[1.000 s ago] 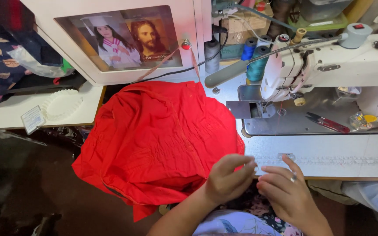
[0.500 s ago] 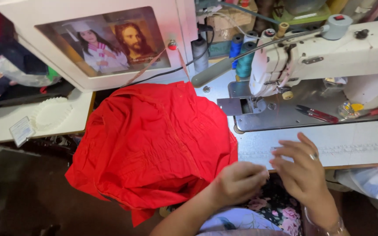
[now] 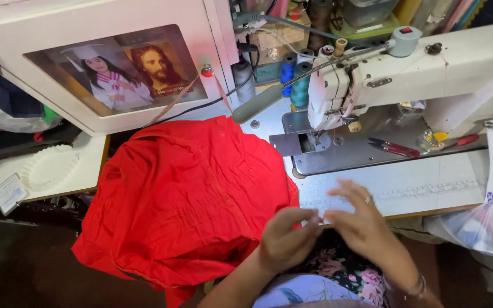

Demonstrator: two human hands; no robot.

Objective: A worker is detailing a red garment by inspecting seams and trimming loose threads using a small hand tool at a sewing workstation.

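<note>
Left hand (image 3: pixel 285 240) and right hand (image 3: pixel 366 228) are meeting fingertip to fingertip at the table (image 3: pixel 406 185) edge. Red fabric (image 3: pixel 184 199) is lying just left of them.

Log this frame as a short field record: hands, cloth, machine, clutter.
left hand: at the table's near edge, fingertips meeting the right hand's; whether anything is pinched between them cannot be told
right hand: fingers spread, a ring on one finger
cloth: red, heaped left of the hands, draped over the table edge
sewing machine: white, behind the hands, nothing under the needle
snips: red-handled, on the machine bed
thread cones: blue and teal, behind the machine
bag: plastic, hanging at the right
</note>
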